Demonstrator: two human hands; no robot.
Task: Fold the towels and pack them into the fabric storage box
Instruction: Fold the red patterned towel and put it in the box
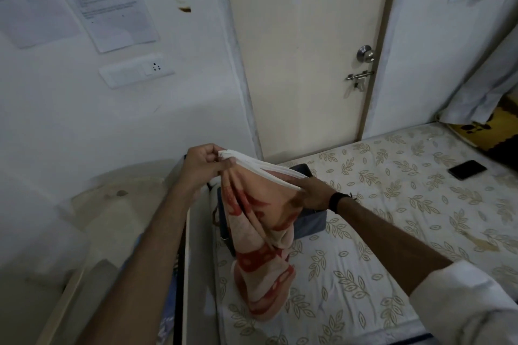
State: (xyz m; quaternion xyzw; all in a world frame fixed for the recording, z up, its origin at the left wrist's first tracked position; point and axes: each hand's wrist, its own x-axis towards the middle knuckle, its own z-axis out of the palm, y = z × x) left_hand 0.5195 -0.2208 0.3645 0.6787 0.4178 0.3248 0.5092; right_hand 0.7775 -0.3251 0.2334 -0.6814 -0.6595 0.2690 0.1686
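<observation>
Head view: fingers (221, 166) pinch towel (260, 235).

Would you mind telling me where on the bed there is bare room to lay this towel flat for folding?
The widest bare patch of mattress lies between the grey storage box, the black phone and the right forearm. A smaller patch sits in front of the hanging towel. It is crowded at the left bed edge around the box, and at the far right by the yellow pillow.
</observation>
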